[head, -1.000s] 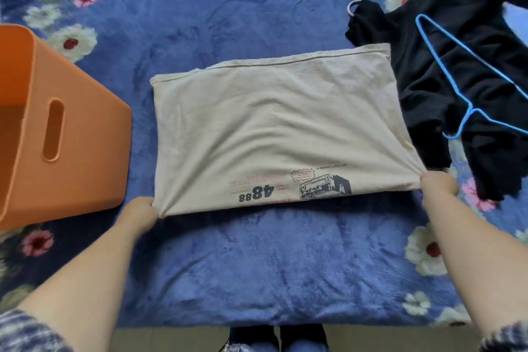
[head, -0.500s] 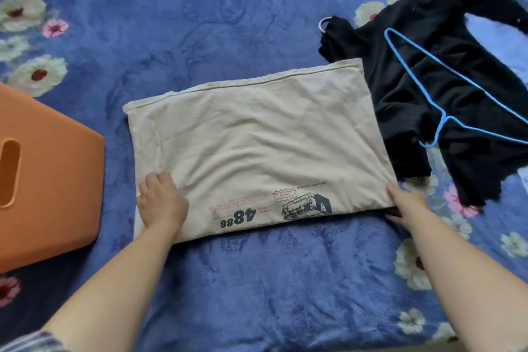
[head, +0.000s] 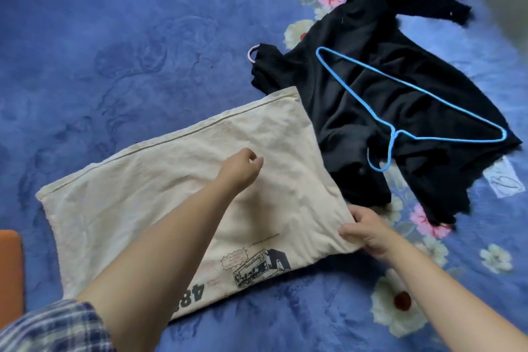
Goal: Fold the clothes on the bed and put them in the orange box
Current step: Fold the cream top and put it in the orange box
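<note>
While the cream T-shirt [head: 183, 203] lies folded flat across the blue flowered bed [head: 120, 46], the right hand [head: 368, 233] is at its near right corner, thumb on top and fingers curled round the edge, pinching the fabric. Over the middle of the shirt the left hand [head: 238, 170] reaches out, fingers loosely curled with nothing between them; whether it touches the cloth or hangs just above it, I cannot tell. A plaid sleeve [head: 54, 328] shows at that arm's elbow, bottom left. Print faces up along the shirt's near edge: a dark drawing of a boxy machine and big digits partly hidden under the left forearm. Away at the left edge of the view, only a sliver of the orange box [head: 10, 271] peeks in, just beside the shirt's left end. Up to the right sits the black sweater [head: 405, 88], spread out and rumpled, its lower left part touching the shirt's far right corner. On top of it lies a blue wire hanger [head: 347, 84], hook pointing toward the person, and a small metal ring [head: 252, 54] sticks out at the sweater's left tip.
</note>
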Demonstrator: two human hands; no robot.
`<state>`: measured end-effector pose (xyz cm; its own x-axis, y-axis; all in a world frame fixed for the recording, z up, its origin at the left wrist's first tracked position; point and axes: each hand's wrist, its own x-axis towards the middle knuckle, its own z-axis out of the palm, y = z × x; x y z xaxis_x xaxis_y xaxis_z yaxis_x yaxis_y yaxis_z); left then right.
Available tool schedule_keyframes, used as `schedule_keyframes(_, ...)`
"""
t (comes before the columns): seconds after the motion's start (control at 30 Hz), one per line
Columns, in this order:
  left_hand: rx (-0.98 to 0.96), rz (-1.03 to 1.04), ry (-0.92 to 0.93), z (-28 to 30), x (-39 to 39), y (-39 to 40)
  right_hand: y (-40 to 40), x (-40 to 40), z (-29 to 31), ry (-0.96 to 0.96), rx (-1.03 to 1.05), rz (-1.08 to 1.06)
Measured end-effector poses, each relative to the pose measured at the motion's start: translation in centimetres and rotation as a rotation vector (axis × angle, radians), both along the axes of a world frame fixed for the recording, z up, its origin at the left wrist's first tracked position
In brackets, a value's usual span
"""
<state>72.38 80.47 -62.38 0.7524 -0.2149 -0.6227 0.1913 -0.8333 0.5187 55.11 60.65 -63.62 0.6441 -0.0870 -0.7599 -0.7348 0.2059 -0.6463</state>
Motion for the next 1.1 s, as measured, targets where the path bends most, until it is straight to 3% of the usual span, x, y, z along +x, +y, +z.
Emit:
schedule_keyframes(0.07, -0.108, 0.134, 0.078, 0.1, 0.4, -1.0, 0.5, 0.3, 0.5, -0.089, -0.030, 0.087)
schedule_keyframes(0.2, -0.115, 0.160, 0.114, 0.3, 0.9, -2.2, 1.6, 0.5, 0.5, -0.217, -0.107, 0.275)
schedule_keyframes(0.37, -0.092, 0.099, -0.008, 0.5, 1.3, -4.3, 2.4, 0.4, -0.7, -0.309, -0.286, 0.607)
schedule_keyframes(0.5, 0.011, 0.015, -0.109, -0.2, 1.5, -6.4, 1.9, -0.2, -1.3, -0.212, -0.301, 0.396)
schedule_keyframes(0.63, 0.164, -0.050, 0.043, -1.9, 1.0, -8.5, 0.7, -1.2, -2.3, -0.003, -0.060, 0.318)
schedule_keyframes(0.77, 0.335, -0.012, -0.014, -2.9, 0.6, -10.1, -0.2, -0.8, -3.4, 0.103, 0.089, 0.319)
schedule_keyframes(0.9, 0.145, 0.193, -0.041, -3.8, 2.1, -8.9, -0.7, 0.2, -3.1, 0.106, 0.148, 0.317)
schedule_keyframes(1.1, -0.159, 0.341, -0.001, -3.4, 3.2, -4.6, -0.7, 0.4, -1.1, 0.012, 0.197, 0.259)
